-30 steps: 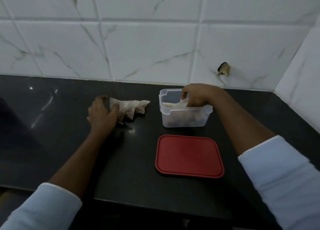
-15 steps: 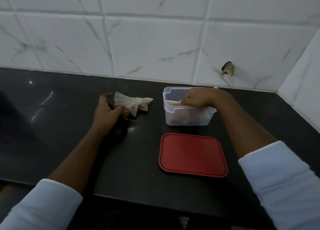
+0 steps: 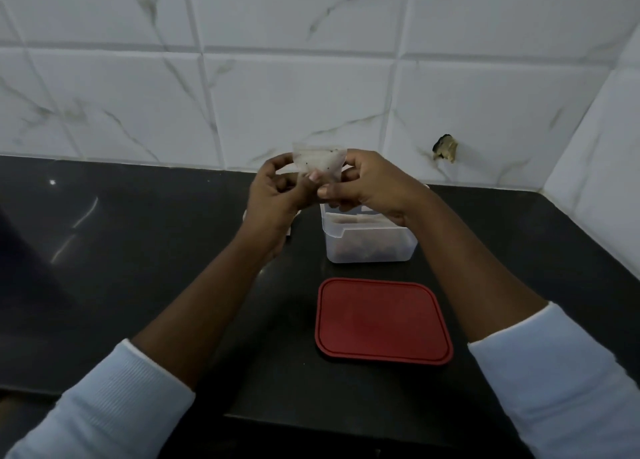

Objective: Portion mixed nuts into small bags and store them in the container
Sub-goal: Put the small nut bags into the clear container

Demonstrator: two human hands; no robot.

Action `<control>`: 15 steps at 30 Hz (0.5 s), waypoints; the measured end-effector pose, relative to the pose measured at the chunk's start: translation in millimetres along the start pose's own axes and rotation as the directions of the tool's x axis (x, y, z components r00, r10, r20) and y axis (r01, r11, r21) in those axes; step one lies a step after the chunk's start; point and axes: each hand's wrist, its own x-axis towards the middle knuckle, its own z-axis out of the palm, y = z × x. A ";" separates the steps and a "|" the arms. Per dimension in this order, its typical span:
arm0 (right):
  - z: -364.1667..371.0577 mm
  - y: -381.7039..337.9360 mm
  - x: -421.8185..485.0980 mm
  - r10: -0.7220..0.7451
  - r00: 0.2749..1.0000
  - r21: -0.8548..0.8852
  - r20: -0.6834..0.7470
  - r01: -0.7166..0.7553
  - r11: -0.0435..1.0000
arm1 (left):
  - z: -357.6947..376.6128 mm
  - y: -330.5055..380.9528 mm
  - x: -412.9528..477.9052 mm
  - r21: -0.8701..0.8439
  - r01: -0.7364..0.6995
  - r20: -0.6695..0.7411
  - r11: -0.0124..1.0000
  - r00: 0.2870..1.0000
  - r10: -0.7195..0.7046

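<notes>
Left hand (image 3: 277, 195) and right hand (image 3: 367, 188) pinch one small translucent plastic bag (image 3: 318, 161) near one clear plastic container (image 3: 370, 249); one red rectangular lid (image 3: 382, 320) lies on the black table (image 3: 138, 251).

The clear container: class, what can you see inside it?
Pale small bags lie near the top of the clear container, with dark reddish contents showing through its wall below. The right hand hides the back right corner.
</notes>
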 end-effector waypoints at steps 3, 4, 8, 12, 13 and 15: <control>-10.7 7.0 -0.6 0.025 0.995 -0.139 -0.101 -0.039 0.990 | -18.3 -11.3 4.8 0.224 -0.130 -0.087 0.966 0.984 0.153; -15.9 10.8 0.2 0.034 0.990 -0.257 -0.137 -0.069 0.964 | -30.6 -17.4 5.9 0.368 -0.161 -0.121 0.916 0.968 0.219; -26.0 20.7 7.0 0.097 0.971 -0.564 -0.217 -0.206 0.799 | -84.3 -40.9 11.7 0.817 -0.074 -0.158 0.572 0.925 0.345; -17.9 21.7 21.0 0.281 0.949 -0.652 -0.140 -0.302 0.696 | -97.6 -47.1 18.4 0.895 0.236 -0.287 0.377 0.954 0.083; -14.8 22.3 23.7 0.332 0.936 -0.650 -0.115 -0.324 0.688 | -97.5 -48.9 18.3 0.900 0.280 -0.297 0.333 0.955 0.002; -8.9 21.9 27.1 0.384 0.919 -0.668 -0.091 -0.342 0.661 | -97.4 -52.1 15.9 0.919 0.297 -0.279 0.259 0.955 -0.106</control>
